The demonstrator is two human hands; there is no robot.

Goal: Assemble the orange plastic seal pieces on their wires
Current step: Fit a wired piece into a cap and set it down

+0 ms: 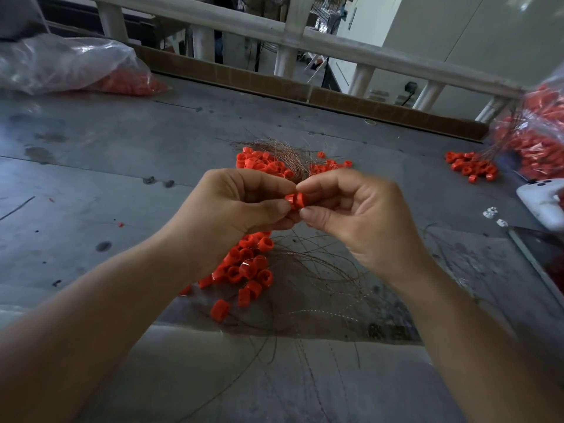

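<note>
The left hand [241,206] and right hand [360,221] both pinch one orange seal piece [295,200] in a closed grip, with loose pieces [247,270] and wires [308,267] heaped beneath it and a wired bunch [471,167] far right of it, so much seemingly remains.

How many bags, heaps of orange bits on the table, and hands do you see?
Plastic bags: 2, the left bag and the right bag.
Heaps of orange pieces: 3, the far heap, the near heap, the right heap.
Hands: 2, the left hand and the right hand, both pinching one orange piece.
Total: 7.
</note>
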